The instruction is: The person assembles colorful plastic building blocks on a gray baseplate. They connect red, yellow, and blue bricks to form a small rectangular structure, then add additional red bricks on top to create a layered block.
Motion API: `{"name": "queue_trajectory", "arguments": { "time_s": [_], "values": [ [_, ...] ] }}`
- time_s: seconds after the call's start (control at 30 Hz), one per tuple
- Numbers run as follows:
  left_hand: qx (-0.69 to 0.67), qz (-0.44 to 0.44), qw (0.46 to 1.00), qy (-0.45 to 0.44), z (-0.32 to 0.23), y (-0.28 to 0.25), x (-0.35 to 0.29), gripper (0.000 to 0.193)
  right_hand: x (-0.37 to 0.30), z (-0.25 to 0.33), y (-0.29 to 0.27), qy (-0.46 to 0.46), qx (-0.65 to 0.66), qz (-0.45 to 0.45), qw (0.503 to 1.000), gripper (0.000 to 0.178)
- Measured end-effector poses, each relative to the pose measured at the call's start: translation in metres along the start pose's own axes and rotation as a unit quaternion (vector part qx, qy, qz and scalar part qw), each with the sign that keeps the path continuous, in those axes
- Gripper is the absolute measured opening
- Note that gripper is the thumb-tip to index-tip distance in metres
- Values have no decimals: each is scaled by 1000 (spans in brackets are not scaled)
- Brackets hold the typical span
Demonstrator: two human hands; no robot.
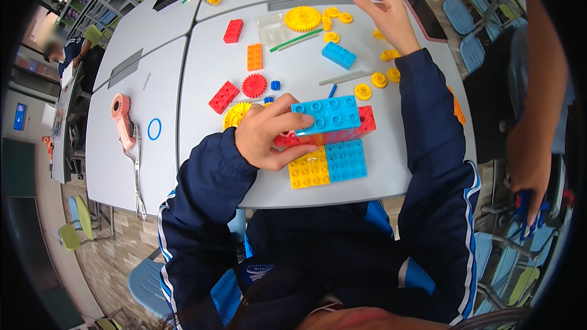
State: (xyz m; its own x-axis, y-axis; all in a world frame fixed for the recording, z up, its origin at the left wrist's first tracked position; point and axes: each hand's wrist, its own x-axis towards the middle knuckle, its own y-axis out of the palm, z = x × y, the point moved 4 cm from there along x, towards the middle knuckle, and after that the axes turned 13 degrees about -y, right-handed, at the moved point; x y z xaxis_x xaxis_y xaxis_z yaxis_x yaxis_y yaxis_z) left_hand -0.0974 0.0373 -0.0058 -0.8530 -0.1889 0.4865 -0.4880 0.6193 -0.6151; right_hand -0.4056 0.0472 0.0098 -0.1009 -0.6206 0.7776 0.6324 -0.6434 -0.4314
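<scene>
My left hand (268, 133) is closed on a block assembly, thumb and forefinger at its left end. A blue brick (333, 113) forms its top, above red bricks (366, 121) that stick out to the right. Beneath or just in front of it lie yellow bricks (309, 170) and blue bricks (347, 160), studs up; whether they join the red ones I cannot tell. Farther off to the right, my right hand (388, 19) is raised over the table with its fingers apart, holding nothing. Small yellow wheels (345, 18) and a phone (424, 18) are nearest to it.
Loose red bricks (224, 97), an orange brick (254, 57), a red gear (254, 85), a yellow gear (302, 19) and a blue brick (339, 54) are scattered beyond my hands. A pink handheld fan (124, 123) lies left. Another person's arm (531, 146) hangs at the right.
</scene>
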Motion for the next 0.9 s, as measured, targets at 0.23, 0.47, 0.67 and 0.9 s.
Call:
{"name": "queue_trajectory", "arguments": {
  "time_s": [0.23,0.47,0.67,0.9],
  "values": [
    [-35,-118,988,94,14,19,-11,78,-55,-91,-8,223,-334,110,909,34],
    [-42,-104,991,77,11,17,-8,80,-39,-80,-11,137,-159,38,977,31],
    [-43,-114,990,74,10,17,-12,80,20,67,-27,39,135,150,979,37],
    [-44,-85,992,79,14,16,-10,89,16,178,-25,-160,223,311,910,34]
  ]
}}
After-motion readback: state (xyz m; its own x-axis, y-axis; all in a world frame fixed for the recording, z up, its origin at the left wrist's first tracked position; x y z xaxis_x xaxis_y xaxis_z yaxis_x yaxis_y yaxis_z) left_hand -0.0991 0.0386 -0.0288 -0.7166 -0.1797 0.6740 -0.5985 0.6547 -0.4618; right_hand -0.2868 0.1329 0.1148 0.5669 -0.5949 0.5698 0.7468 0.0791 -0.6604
